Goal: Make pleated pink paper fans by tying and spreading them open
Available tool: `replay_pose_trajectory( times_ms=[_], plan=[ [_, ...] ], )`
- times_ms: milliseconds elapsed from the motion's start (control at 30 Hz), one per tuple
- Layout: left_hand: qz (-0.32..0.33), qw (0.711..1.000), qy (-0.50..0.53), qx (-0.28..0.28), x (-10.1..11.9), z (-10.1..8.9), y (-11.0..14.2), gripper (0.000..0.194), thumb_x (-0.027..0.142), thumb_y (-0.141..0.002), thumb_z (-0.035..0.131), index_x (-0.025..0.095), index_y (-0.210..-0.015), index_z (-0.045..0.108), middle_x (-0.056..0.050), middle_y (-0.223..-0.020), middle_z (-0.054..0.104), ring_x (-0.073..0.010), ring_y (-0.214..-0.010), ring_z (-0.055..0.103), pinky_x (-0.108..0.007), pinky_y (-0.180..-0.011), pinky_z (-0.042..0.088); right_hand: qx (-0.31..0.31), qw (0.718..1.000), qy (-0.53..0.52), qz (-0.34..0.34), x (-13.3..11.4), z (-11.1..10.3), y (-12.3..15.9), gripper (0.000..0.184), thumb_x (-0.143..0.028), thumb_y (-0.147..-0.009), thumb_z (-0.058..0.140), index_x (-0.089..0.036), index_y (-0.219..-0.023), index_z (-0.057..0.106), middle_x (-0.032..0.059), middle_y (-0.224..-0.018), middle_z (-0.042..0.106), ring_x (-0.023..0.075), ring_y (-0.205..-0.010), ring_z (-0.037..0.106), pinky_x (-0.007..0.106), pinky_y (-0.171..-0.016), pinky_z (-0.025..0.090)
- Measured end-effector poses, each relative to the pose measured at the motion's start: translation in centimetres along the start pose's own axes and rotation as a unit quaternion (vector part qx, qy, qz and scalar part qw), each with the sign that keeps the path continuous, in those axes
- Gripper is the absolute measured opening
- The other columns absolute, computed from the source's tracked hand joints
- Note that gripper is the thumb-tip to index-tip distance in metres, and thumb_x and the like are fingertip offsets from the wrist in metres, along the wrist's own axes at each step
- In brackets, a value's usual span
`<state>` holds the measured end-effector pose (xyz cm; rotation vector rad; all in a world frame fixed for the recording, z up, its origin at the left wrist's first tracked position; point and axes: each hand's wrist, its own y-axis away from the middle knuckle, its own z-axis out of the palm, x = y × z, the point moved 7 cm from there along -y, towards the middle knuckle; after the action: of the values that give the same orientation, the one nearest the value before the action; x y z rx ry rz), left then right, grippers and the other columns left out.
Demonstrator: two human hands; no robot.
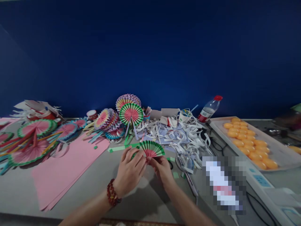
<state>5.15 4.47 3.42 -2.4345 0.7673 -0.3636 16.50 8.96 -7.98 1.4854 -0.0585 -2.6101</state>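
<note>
A pleated paper fan [152, 148], green at the rim and red toward its base, is spread partway between my hands above the grey table. My left hand [132, 168], with a beaded bracelet [113, 193] at the wrist, covers its left side with curled fingers. At the fan's base, my right hand [162, 169] pinches the folds between thumb and fingers. Just behind it, a round green and pink fan [131, 114] stands upright on two sticks. Green paper strips [122, 148] lie beside the left fingertips.
Pink paper sheets [68, 171] and several finished fans [37, 130] lie at left. White paper scraps [174, 131] heap up behind, near scissors [188, 175]. A bottle [210, 109] leans by a tray [279, 147] of orange balls [249, 141]. A power strip [261, 180] is at right.
</note>
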Motion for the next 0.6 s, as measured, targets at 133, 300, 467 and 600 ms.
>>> replay_pose_trajectory(
  times_ms=[133,300,467,600],
  plan=[
    [0.002,1.0,-0.008,-0.004,0.11,0.03,-0.19,0.011,0.021,-0.096,0.056,0.02,-0.094,0.067,-0.002,-0.114,0.071,-0.0247,-0.114,0.055,-0.046,-0.111,0.033,0.012,1.0,0.004,0.0,-0.07,0.0,0.13,0.022,-0.035,-0.067,0.086,-0.017,-0.077,0.077,0.0027,-0.071,0.073,0.016,-0.067,0.064,0.028,-0.072,0.054],
    [-0.006,1.0,-0.001,-0.005,0.22,0.01,-0.55,0.012,0.021,-0.097,0.055,0.02,-0.098,0.066,-0.003,-0.106,0.073,-0.024,-0.108,0.057,-0.045,-0.106,0.037,0.018,1.0,0.017,-0.002,-0.3,-0.01,0.28,0.025,-0.038,-0.067,0.086,-0.018,-0.08,0.077,0.0034,-0.074,0.074,0.0171,-0.07,0.065,0.029,-0.074,0.053],
    [-0.012,1.0,0.013,-0.02,0.18,0.3,-0.48,0.014,0.019,-0.096,0.055,0.018,-0.105,0.066,-0.005,-0.105,0.072,-0.0254,-0.108,0.057,-0.047,-0.107,0.036,0.031,0.999,0.039,-0.002,-0.25,-0.38,0.28,0.028,-0.041,-0.067,0.086,-0.017,-0.076,0.076,0.0041,-0.071,0.073,0.0185,-0.069,0.065,0.029,-0.072,0.053],
    [-0.017,0.999,0.027,-0.026,0.07,0.48,-0.3,0.015,0.02,-0.093,0.059,0.019,-0.106,0.066,-0.004,-0.106,0.072,-0.0258,-0.109,0.056,-0.049,-0.11,0.033,0.047,0.998,0.049,-0.002,0.13,-0.92,0.26,0.03,-0.043,-0.066,0.086,-0.016,-0.075,0.076,0.0037,-0.068,0.072,0.0183,-0.068,0.065,0.029,-0.07,0.052]
  ],
)
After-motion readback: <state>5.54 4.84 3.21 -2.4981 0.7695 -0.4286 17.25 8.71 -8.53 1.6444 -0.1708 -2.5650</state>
